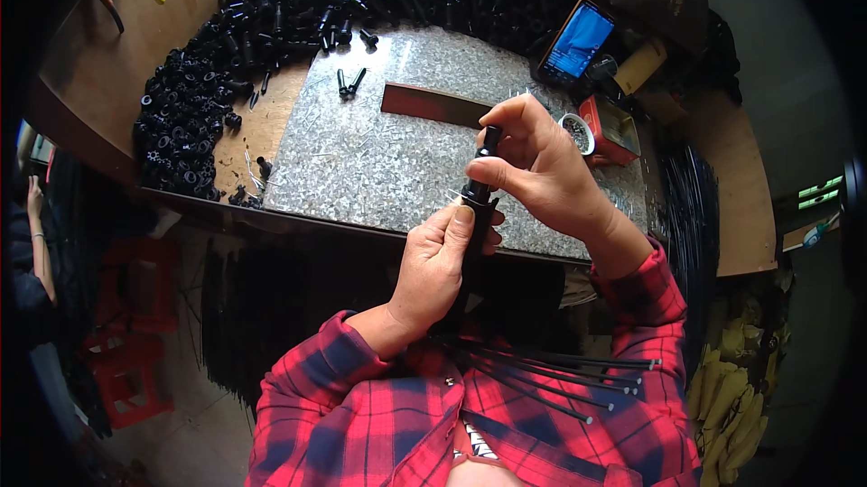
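Note:
My left hand (432, 261) is wrapped round the upper part of a black umbrella frame (475, 239), its thumb pressed along the shaft. Thin black ribs (551, 374) with pale round ends fan out from its lower part across my shirt. Above, my right hand (542, 162) pinches a black cylindrical plastic piece (488, 146) between thumb and fingers. That piece stands in line with the frame's top end; whether the two are joined I cannot tell. A thin pale pin (454, 194) shows beside the left thumb.
On the grey speckled board (298, 162) lie a dark flat bar (433, 106) and two small black parts (350, 83). Piled black plastic parts (190, 117) line its left and back. A lit phone (578, 40), a white cup of small metal bits (575, 133) and a red box (607, 126) stand right.

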`<state>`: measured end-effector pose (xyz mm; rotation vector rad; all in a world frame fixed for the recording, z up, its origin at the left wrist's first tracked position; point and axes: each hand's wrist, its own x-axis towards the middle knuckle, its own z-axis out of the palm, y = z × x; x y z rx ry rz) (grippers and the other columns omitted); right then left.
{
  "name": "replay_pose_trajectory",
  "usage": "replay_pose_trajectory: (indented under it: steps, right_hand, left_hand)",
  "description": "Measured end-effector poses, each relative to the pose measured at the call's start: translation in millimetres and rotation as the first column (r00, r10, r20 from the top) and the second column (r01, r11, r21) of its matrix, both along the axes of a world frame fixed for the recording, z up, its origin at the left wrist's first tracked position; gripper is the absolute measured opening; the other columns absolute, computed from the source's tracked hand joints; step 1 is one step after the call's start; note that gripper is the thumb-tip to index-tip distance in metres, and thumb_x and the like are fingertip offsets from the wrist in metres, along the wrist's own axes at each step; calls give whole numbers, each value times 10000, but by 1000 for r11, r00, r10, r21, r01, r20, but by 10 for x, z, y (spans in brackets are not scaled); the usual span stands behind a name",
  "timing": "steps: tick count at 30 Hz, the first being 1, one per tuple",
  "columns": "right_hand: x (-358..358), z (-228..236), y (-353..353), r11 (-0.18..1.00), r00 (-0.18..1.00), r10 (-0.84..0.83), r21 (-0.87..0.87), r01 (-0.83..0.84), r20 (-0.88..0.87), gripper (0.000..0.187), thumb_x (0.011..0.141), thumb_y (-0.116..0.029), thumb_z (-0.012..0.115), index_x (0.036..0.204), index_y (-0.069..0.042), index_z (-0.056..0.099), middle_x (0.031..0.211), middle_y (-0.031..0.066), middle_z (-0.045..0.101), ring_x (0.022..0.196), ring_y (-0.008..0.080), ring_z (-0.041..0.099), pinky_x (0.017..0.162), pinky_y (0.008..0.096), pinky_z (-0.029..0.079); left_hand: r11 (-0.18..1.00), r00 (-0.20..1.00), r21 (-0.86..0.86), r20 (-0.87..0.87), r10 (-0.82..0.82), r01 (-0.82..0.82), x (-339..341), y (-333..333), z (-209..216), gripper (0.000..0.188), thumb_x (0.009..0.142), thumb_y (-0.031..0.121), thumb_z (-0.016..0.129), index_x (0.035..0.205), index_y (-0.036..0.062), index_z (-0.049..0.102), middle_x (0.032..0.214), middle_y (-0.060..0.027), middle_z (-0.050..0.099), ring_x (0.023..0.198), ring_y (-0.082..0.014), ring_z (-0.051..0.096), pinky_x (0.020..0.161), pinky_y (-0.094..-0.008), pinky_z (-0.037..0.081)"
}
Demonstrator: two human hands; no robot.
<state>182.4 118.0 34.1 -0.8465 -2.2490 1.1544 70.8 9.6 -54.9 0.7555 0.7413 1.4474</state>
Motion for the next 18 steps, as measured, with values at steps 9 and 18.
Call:
replay_pose_trajectory:
  steps: [9, 18]
  right_hand:
    - [-28, 20, -59, 974, 994, -104, -202, 99, -15, 361, 824, -36, 694, 1072, 5, 435, 890, 45, 572, 827, 96, 608, 662, 227, 528]
    - [88, 27, -20, 979, 1000, -28, -203, 28, 2, 486, 801, -87, 732, 1175, 0, 434, 902, 39, 568, 863, 83, 575, 748, 237, 488]
  left_hand:
    - [999, 997, -35, 67, 37, -35, -16, -12, -25, 391, 1002, 323, 411, 1077, -27, 567, 938, -88, 636, 777, -128, 587, 736, -259, 484]
    - [997, 966, -60, 256, -28, 45, -33, 37, -5, 321, 997, 260, 447, 1126, -7, 571, 993, -81, 643, 826, -124, 600, 764, -262, 488]
